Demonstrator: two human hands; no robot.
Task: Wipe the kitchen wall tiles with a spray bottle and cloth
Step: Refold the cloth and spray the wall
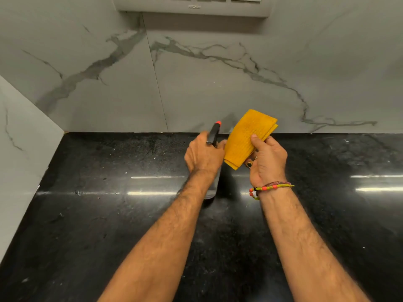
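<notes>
The left hand (204, 156) grips the neck of the spray bottle (212, 136), fingers curled round it; the black head with its orange tip points up and away toward the tiles (218, 83). The bottle's body runs down under the wrist and is blurred, so it may be resting on the counter (109, 214) or just above it; I cannot tell which. Just right of that hand, the right hand (267, 160) pinches the folded yellow cloth (246, 140) between thumb and fingers, its upper end standing above the thumb, before the wall. Cloth and bottle head sit close, almost touching. A ring (249, 164) shows on a right finger, a beaded band (271, 188) on the wrist below. Switches (196, 3) sit high above both hands.
</notes>
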